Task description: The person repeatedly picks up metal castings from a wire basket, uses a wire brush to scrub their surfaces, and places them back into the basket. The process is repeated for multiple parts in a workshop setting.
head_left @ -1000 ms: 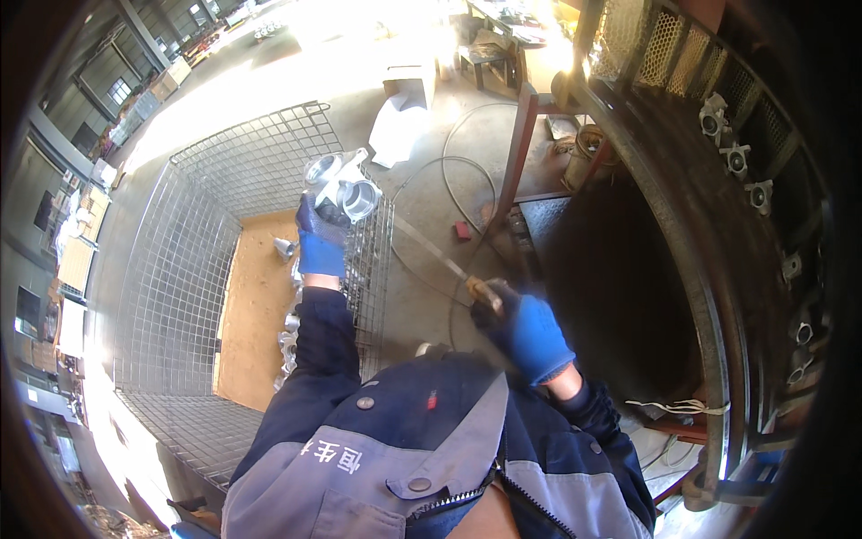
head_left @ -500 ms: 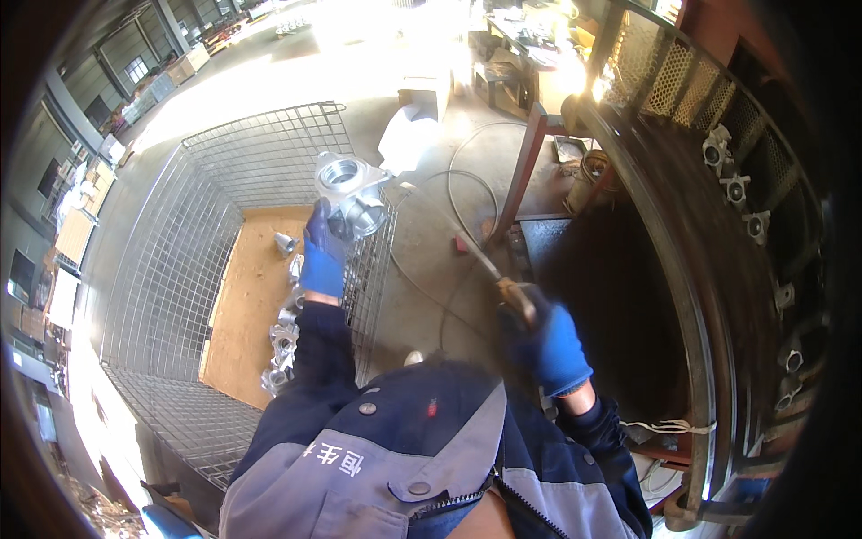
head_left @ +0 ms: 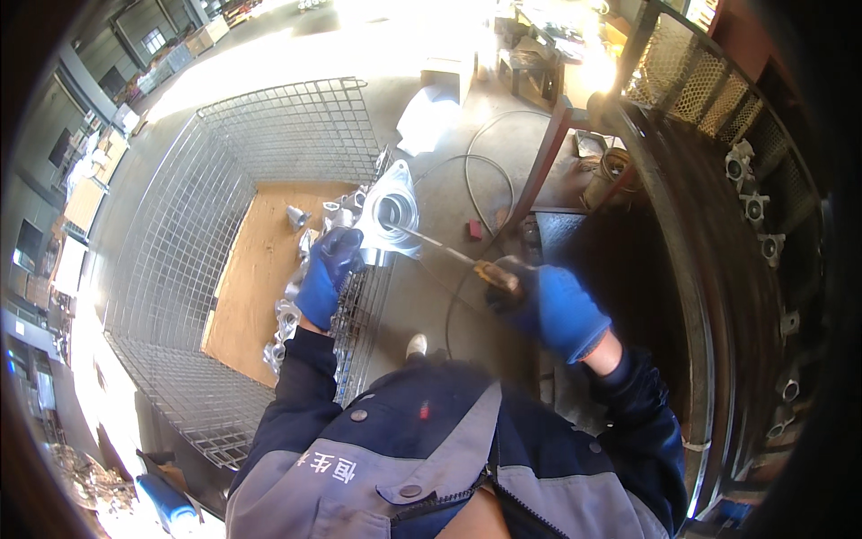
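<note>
1. Frame (head_left: pixel 714 207): dark and curved, on the right; metal parts (head_left: pixel 754 208) sit along it, 3 close together near the top.
2. Basket (head_left: pixel 171 278): wire mesh, on the left, with high walls.
3. Board (head_left: pixel 238 269): brown, flat in the basket; silver castings (head_left: pixel 287 316) lie along its right side.
4. Right hand (head_left: pixel 552 307): gloved in blue, fingers wrapped around the tool's handle.
5. Left hand (head_left: pixel 329 274): also gloved, fingers gripping the casting at its lower left.
6. Casting (head_left: pixel 395 189): silver, held up at the basket's right side, its round bore facing up.
7. Tool (head_left: pixel 458 254): a thin rod with a wooden handle, slanting up leftward to the bore; I cannot tell whether its tip touches.
8. Block (head_left: pixel 474 230): red, on the floor (head_left: pixel 422 301) between the basket and the frame.
</note>
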Tool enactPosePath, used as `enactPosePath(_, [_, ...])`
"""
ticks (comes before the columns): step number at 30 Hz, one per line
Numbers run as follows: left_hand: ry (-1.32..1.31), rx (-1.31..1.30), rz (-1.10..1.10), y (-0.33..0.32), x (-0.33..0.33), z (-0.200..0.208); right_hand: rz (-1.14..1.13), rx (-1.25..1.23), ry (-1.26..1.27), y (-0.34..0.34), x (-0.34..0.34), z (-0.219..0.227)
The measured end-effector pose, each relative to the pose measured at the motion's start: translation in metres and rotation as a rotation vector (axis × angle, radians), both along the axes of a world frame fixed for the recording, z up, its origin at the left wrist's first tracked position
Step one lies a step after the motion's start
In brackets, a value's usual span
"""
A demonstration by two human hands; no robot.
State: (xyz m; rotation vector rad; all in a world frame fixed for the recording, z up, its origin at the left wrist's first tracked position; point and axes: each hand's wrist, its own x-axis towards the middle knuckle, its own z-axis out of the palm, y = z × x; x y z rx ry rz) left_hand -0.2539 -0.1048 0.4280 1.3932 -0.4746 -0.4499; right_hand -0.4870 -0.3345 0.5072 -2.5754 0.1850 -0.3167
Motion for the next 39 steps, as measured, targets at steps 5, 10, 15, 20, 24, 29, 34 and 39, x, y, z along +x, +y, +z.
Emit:
enactPosePath(5, [-0.053,0.068,0.061,0.016,-0.004,-0.015,0.052,0.065,0.070,-0.006,-0.007,-0.002])
enactPosePath(10, [-0.099,-0.070,0.132,0.049,0.015,-0.078,0.114,-0.135,0.021,0.006,0.017,-0.024])
enactPosePath(15, [-0.283,0.068,0.108,0.061,0.016,-0.084,0.153,-0.413,0.184,0.021,0.058,-0.051])
enactPosePath(20, [-0.096,0.122,0.130,0.066,0.033,-0.089,0.180,-0.390,0.127,0.025,0.058,-0.044])
enactPosePath(24, [-0.109,0.246,0.275,0.073,0.051,-0.104,0.166,-0.026,0.191,0.014,0.056,-0.011])
enactPosePath(29, [0.283,0.122,0.348,0.093,0.106,-0.130,0.165,0.385,0.174,0.007,0.062,-0.021])
enactPosePath(34, [0.669,-0.210,0.585,0.096,0.109,-0.107,0.308,0.523,0.386,0.041,0.119,-0.034])
enactPosePath(39, [0.496,-0.159,0.606,0.123,0.106,-0.141,0.268,0.290,0.403,0.042,0.146,-0.051])
